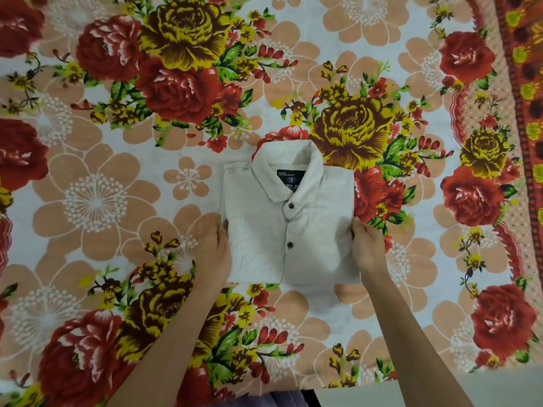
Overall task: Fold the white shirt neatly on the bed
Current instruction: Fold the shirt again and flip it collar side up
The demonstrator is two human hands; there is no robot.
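Note:
The white shirt (264, 230) lies on the bed (102, 201) as a compact rectangle, collar at the far end, a dark label inside the collar and two dark buttons down the front. My left hand (213, 248) rests against the shirt's left edge, thumb on top and fingers tucked under the fabric. My right hand (368, 248) holds the right edge the same way, thumb on the cloth. Both forearms reach in from the near side.
A floral bedsheet with big red, yellow and peach flowers covers the whole bed. A red and orange patterned border (526, 113) runs along the right side. The near bed edge (411, 386) shows at bottom right.

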